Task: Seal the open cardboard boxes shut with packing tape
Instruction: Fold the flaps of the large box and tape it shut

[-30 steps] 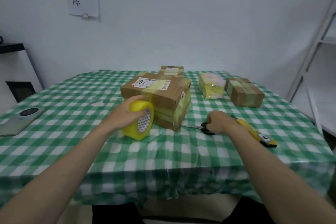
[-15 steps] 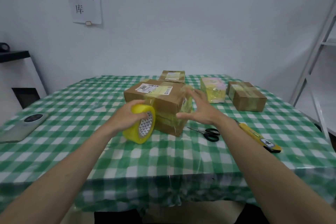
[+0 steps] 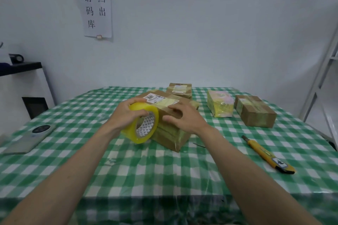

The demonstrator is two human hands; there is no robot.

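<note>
Gripping the yellow tape roll [image 3: 141, 123] in your left hand [image 3: 126, 113] against the labelled box [image 3: 171, 115] at mid-table, your right hand [image 3: 182, 118] rests curled on its top, pinching nothing I can confirm; taping appears in hand; next, find the tape's free end.

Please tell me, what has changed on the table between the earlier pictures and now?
The right hand let go of the scissors, moved left and now rests on the big cardboard box. The left hand keeps its grip on the yellow tape roll and has lifted it against the box. The utility knife and the other parcels stayed in place.
</note>
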